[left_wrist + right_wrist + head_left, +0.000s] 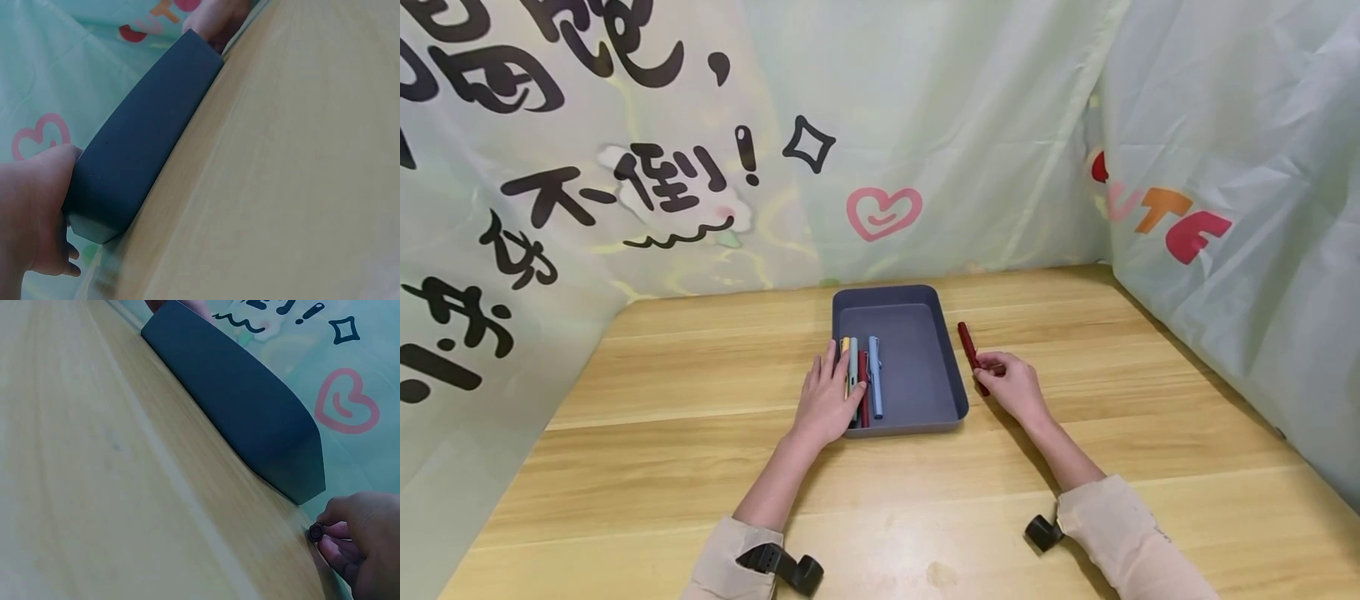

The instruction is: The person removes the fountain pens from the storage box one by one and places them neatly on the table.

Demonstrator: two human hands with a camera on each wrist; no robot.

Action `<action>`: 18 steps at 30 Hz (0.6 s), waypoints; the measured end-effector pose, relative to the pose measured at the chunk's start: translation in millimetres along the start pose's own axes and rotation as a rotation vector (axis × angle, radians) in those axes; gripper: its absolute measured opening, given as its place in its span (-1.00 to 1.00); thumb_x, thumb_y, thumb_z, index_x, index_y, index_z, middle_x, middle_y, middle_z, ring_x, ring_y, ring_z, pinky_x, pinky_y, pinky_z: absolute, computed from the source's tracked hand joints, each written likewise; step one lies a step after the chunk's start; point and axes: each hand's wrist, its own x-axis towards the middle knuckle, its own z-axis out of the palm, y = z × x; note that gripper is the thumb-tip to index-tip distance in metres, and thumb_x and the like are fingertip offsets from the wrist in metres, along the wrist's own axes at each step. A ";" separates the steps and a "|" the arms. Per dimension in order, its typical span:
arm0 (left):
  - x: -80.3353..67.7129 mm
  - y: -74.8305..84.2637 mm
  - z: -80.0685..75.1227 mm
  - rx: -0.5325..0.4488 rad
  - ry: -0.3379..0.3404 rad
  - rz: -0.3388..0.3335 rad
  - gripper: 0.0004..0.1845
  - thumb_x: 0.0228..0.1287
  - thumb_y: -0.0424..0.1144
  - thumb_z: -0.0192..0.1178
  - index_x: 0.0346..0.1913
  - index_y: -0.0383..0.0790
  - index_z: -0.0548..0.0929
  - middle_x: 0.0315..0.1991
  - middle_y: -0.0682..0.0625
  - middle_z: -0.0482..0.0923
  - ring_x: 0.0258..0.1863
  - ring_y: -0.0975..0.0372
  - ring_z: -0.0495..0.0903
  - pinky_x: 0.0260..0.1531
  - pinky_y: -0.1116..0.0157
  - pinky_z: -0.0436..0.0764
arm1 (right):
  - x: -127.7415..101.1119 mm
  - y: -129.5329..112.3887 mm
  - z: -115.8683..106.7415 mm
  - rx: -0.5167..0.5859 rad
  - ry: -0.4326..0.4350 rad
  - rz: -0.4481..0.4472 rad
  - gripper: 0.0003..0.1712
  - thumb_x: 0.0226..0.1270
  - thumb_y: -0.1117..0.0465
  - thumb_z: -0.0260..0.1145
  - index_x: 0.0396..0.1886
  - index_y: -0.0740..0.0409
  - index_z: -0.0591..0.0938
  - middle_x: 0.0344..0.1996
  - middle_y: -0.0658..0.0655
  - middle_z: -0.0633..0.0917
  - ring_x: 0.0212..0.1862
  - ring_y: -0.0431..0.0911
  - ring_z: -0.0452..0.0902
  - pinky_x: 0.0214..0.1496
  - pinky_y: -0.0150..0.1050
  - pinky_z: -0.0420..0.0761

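A shallow dark blue-grey tray (917,432) stands on the table with pens in it, grouped along its left side. They are a yellow pen (846,343), a grey-green pen (853,354), a red pen (863,367) and a light blue pen (876,379). My left hand (826,404) grips the tray's left wall, thumb over the rim beside the pens and fingers along the outside. Right of the tray, my right hand (1011,385) pinches a dark red pen (967,343) between thumb and fingers, close over the table. The right wrist view shows that pen's round end (316,532).
The wooden table (662,375) runs back to a printed cloth (970,167) hung behind it and along both sides. Each sleeve carries a black wrist device, one on the left (782,567) and one on the right (1043,533).
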 end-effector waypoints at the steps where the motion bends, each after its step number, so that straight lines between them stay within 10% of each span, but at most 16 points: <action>1: 0.2 0.0 -0.1 0.000 0.000 0.000 -0.34 0.39 0.01 -0.09 0.43 -0.21 0.05 0.45 -0.10 -0.33 0.35 -0.14 -0.23 0.27 -0.06 -0.13 | 0.1 -0.2 -0.1 0.001 0.001 0.000 -0.71 0.17 0.34 0.28 -0.10 0.37 0.61 -0.28 0.24 0.65 -0.27 0.03 0.58 -0.30 -0.24 0.54; 18: 0.8 -0.4 0.3 0.008 -0.007 -0.002 -0.33 0.39 0.02 -0.10 0.43 -0.21 0.04 0.45 -0.09 -0.35 0.36 -0.14 -0.23 0.27 -0.04 -0.14 | 0.3 -1.2 -0.7 0.003 0.001 -0.012 -0.70 0.18 0.33 0.27 -0.09 0.37 0.60 -0.31 0.24 0.65 -0.29 0.03 0.58 -0.32 -0.24 0.55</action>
